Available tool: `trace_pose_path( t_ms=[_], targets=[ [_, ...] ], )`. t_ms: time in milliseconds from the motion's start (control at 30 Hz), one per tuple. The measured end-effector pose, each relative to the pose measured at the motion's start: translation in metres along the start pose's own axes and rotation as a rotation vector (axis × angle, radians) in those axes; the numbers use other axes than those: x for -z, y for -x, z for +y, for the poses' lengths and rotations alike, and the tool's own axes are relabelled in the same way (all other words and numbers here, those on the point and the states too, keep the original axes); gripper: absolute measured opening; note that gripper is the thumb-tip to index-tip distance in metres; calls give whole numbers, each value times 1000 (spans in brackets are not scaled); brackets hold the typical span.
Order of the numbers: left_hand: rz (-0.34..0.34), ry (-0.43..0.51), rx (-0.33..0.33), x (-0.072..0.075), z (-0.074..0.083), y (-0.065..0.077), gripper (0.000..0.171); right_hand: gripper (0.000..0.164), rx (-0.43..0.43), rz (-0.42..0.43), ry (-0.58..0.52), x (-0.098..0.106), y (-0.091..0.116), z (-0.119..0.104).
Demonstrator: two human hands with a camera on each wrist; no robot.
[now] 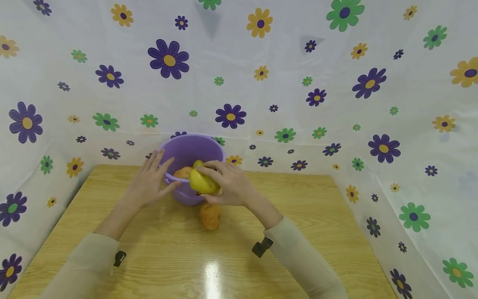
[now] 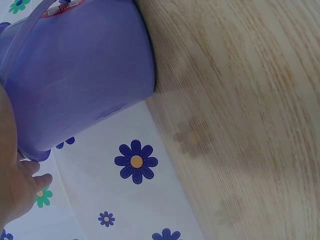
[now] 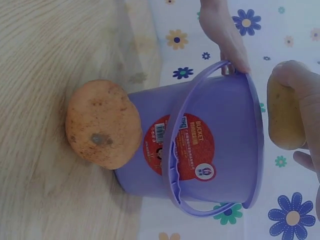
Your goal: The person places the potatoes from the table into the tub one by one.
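A purple bucket (image 1: 188,195) stands on the table with its handle hanging down at the front. My left hand (image 1: 149,182) rests against the left side of its rim, fingers stretched out and thumb toward the front. Over the front right of the rim, my right hand (image 1: 231,182) grips a yellow oblong fruit (image 1: 201,182) with dark specks (image 3: 285,115). Inside the bucket lie an orange-tan piece (image 1: 184,172) and a yellow-green one (image 1: 198,163), partly hidden. A brown-spotted, potato-like orange piece (image 1: 210,216) sits on the tabletop just before the bucket (image 3: 102,124).
Wood-grained tabletop (image 1: 164,257) spreads around the bucket. A white flowered cloth (image 1: 239,54) hangs behind and along both sides, close to the back of the bucket. A red label (image 3: 190,160) marks the bucket's front, partly behind the handle (image 3: 172,165).
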State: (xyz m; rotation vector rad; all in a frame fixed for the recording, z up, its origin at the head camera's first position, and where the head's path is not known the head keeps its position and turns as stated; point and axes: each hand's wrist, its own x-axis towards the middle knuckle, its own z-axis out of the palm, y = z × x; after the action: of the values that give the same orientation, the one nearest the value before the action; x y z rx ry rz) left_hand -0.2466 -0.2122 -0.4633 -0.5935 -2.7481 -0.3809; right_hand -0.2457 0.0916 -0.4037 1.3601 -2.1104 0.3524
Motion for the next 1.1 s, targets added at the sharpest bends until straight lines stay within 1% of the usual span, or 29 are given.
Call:
trace_pose_path(
  t_ms=[233, 533, 767, 933, 1100],
  targets=[
    [-7, -2, 0, 2, 2, 0, 84, 78, 4, 13, 13, -2, -9, 6],
    [7, -8, -3, 0, 0, 1, 84, 71, 20, -42, 68, 0, -21, 15],
    [-7, 0, 5, 1, 1, 1, 84, 70, 50, -80, 121, 0, -29, 23],
    [-12, -8, 6, 2, 2, 0, 84, 70, 26, -136, 145, 0, -36, 28],
    [-11, -6, 8, 2, 2, 1, 84, 71, -7, -179, 141, -1, -40, 31]
  ],
)
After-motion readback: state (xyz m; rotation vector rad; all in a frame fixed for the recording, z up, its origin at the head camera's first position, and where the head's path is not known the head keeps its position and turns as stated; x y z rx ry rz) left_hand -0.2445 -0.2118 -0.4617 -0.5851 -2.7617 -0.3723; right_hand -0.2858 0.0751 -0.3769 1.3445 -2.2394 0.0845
